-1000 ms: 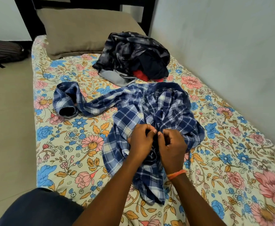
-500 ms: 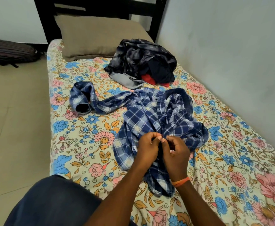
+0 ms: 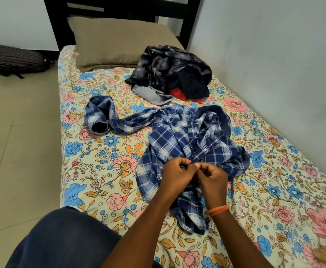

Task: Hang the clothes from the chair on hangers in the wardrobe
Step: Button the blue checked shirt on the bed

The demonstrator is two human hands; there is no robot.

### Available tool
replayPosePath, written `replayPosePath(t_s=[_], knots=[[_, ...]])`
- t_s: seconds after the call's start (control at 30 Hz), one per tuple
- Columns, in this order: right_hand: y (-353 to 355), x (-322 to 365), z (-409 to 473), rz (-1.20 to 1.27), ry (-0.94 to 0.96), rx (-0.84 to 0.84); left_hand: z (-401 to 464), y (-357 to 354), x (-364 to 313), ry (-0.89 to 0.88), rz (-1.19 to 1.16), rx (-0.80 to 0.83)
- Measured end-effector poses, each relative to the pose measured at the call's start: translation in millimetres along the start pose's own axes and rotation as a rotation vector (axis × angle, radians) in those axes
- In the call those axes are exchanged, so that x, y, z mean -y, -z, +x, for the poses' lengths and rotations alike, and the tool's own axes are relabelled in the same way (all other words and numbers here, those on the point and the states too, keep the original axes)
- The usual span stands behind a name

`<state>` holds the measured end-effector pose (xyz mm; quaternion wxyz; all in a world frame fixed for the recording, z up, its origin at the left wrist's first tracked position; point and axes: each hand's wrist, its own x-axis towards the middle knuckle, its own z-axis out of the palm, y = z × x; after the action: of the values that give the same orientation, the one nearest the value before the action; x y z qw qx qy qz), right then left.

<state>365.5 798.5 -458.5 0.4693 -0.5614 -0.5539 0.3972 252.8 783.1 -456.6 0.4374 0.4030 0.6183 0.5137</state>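
Pinching the blue plaid shirt [image 3: 187, 140] on the bed [image 3: 104, 167], curled fingers of left hand [image 3: 177, 176] and right hand [image 3: 213, 180].

A: What is the person wearing?

B: Both forearms are bare, with no sleeves in view. The right wrist carries an orange thread bracelet [image 3: 217, 210], two or three thin strands wound side by side.

A: Anything on the hands?

B: The left hand [image 3: 176, 177] and right hand [image 3: 212, 182] show no rings or gloves.

A: And lower down?

B: At the near left, a knee in dark navy trousers [image 3: 61, 238], plain fabric.
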Motion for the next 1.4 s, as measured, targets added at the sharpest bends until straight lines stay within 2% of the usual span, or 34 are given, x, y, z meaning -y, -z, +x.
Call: replayPosePath(t_s=[0.13, 0.27, 0.43, 0.5, 0.6, 0.7, 0.8, 0.9, 1.0, 1.1, 1.2, 1.33, 1.4], knots=[[1, 0, 0, 0.047, -0.026, 0.03, 0, -2, 1, -0.028, 0.053, -0.023], [3, 2, -1, 0.19, -0.152, 0.076, 3, -4, 6, -0.033, 0.131, -0.074], [7, 2, 4, 0.371, -0.407, 0.168, 8, -6, 7, 0.057, 0.154, 0.041], [9, 4, 7, 0.264, -0.346, 0.125, 6, -4, 5, 0.007, 0.239, 0.061], [10, 11, 20, 0.129, -0.217, -0.024, 1, -7, 8, -0.172, 0.541, 0.026], [6, 19, 43, 0.113, -0.284, -0.063, 0, -12, 9, -0.253, 0.676, 0.041], [0, 19, 60, 0.201, -0.368, -0.123, 5, -13, 15, -0.311, 0.785, 0.071], [-6, 19, 65, 0.251, -0.358, -0.174, 12, -13, 12, -0.337, 0.899, 0.089], [-8, 14, 64, 0.284, -0.341, -0.204, 20, -8, 4, -0.324, 0.859, 0.087], [-5, 6, 65, 0.297, -0.365, -0.263, 30, -3, -8, -0.374, 0.673, 0.028], [-3, 3, 69, 0.324, -0.39, -0.311, 45, -6, -17, -0.258, 0.392, -0.11], [-3, 3, 70, 0.368, -0.38, -0.354, 68, -15, -11, -0.119, 0.663, -0.203], [-5, 2, 69, 0.352, -0.329, -0.38, 71, -19, -13, 0.015, 0.618, -0.225]])
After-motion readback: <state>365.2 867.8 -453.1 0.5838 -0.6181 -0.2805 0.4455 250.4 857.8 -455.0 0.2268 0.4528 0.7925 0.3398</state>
